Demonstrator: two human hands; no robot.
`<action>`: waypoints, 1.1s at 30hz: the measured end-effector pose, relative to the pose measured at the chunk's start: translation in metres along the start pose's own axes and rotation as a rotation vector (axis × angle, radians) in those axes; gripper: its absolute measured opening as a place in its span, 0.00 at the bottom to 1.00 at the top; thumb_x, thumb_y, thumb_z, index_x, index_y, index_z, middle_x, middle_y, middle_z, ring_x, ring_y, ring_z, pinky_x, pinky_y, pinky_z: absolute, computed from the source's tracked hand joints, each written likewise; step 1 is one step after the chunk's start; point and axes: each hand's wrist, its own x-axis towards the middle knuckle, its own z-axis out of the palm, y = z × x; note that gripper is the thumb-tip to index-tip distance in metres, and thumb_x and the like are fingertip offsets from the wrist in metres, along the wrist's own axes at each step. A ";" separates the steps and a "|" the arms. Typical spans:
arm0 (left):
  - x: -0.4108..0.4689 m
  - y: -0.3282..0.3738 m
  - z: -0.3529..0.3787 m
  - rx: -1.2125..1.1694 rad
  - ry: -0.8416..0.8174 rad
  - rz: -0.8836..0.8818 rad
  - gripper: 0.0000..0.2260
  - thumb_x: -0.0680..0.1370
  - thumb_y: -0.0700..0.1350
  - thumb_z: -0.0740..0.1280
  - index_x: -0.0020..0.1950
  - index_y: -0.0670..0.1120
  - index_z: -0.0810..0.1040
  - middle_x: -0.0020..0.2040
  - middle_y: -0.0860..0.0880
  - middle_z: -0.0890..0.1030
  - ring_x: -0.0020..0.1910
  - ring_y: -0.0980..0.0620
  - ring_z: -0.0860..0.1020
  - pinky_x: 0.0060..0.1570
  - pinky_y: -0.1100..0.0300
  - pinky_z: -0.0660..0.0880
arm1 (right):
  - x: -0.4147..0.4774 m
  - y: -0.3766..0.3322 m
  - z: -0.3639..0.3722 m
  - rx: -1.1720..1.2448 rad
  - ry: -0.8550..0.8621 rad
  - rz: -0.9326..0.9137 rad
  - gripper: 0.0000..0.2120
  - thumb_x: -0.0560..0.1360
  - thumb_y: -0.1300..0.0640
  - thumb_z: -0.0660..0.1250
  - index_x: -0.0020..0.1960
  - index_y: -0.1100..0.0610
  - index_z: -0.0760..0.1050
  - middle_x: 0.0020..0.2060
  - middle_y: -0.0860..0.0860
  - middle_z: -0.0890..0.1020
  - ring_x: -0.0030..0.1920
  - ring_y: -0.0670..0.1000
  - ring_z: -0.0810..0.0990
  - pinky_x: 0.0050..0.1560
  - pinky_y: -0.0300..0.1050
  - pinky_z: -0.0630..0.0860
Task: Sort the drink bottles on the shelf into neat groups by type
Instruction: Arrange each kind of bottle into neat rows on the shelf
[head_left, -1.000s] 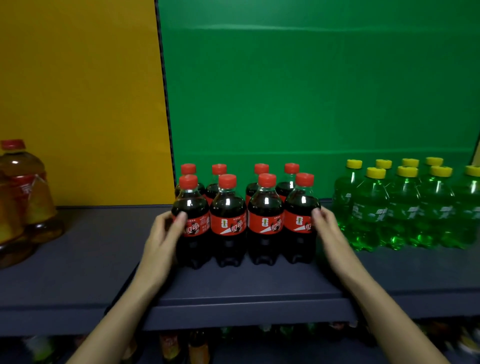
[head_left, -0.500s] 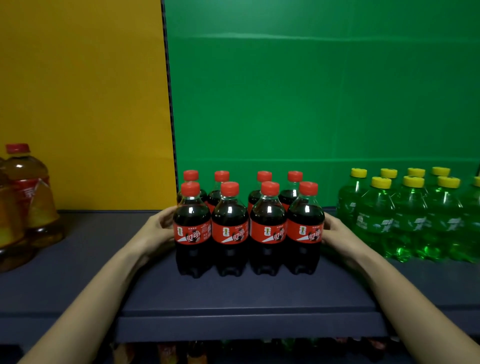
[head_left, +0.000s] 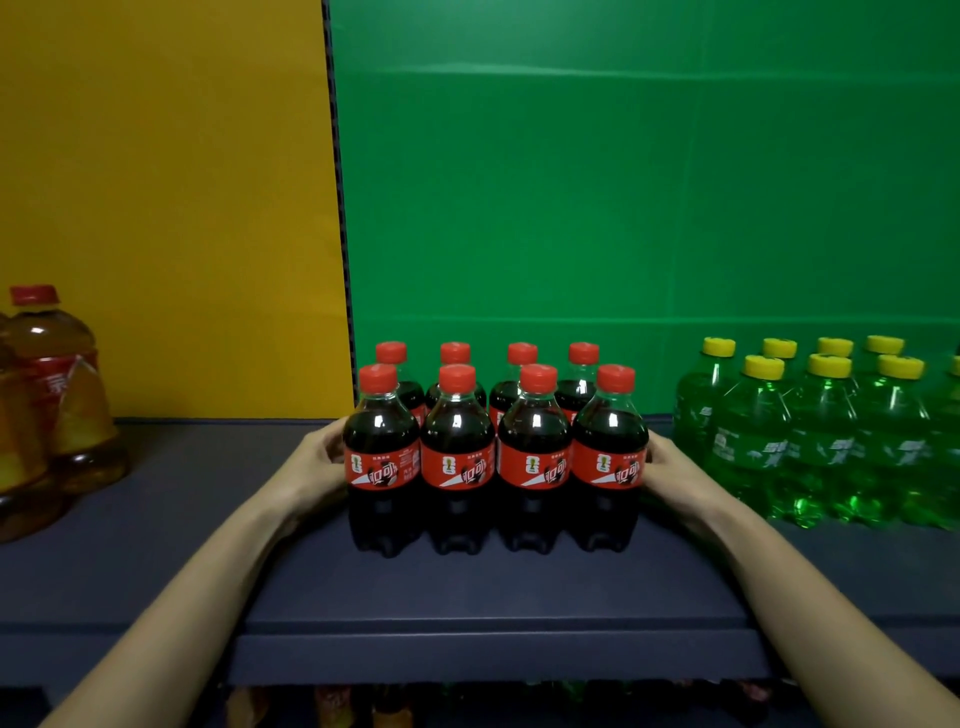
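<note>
On the dark shelf (head_left: 493, 587), the left hand (head_left: 317, 457) and right hand (head_left: 670, 467) are pressing, fingers spread, against the cola bottles (head_left: 496, 457), squaring the block, likely before letting go.

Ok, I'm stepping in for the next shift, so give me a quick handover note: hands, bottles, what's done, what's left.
Left hand: pressed flat against the left side of the cola bottles, not gripping one.
Right hand: pressed against the block's right side.
Cola: eight red-capped bottles, two rows of four, mid-shelf, squeezed together between both hands.
Green bottles, yellow caps: grouped in rows to the right, apart from the cola.
Amber tea bottles: far left, partly out of frame.
Done: the three types stand separate.
Left: probably just release the cola block and check the cut-off groups at the edges.
</note>
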 end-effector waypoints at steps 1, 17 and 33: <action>-0.002 0.000 -0.001 -0.005 -0.003 -0.002 0.19 0.73 0.31 0.67 0.60 0.47 0.71 0.47 0.58 0.76 0.46 0.63 0.74 0.41 0.69 0.70 | -0.002 0.000 -0.001 0.009 0.000 -0.003 0.19 0.74 0.71 0.61 0.60 0.53 0.69 0.47 0.44 0.78 0.46 0.38 0.75 0.37 0.25 0.74; -0.135 -0.004 -0.053 0.916 0.459 0.207 0.08 0.75 0.54 0.63 0.45 0.52 0.78 0.39 0.55 0.80 0.39 0.51 0.80 0.32 0.55 0.77 | -0.118 -0.015 0.014 -0.503 0.308 -0.204 0.11 0.68 0.56 0.71 0.42 0.41 0.74 0.43 0.32 0.79 0.45 0.39 0.78 0.44 0.38 0.72; -0.268 -0.056 -0.226 1.104 0.552 0.073 0.15 0.73 0.57 0.56 0.43 0.53 0.79 0.35 0.58 0.80 0.34 0.59 0.77 0.25 0.68 0.66 | -0.105 -0.102 0.260 -0.377 -0.054 -0.468 0.12 0.70 0.54 0.70 0.42 0.36 0.72 0.47 0.32 0.78 0.47 0.34 0.78 0.47 0.31 0.73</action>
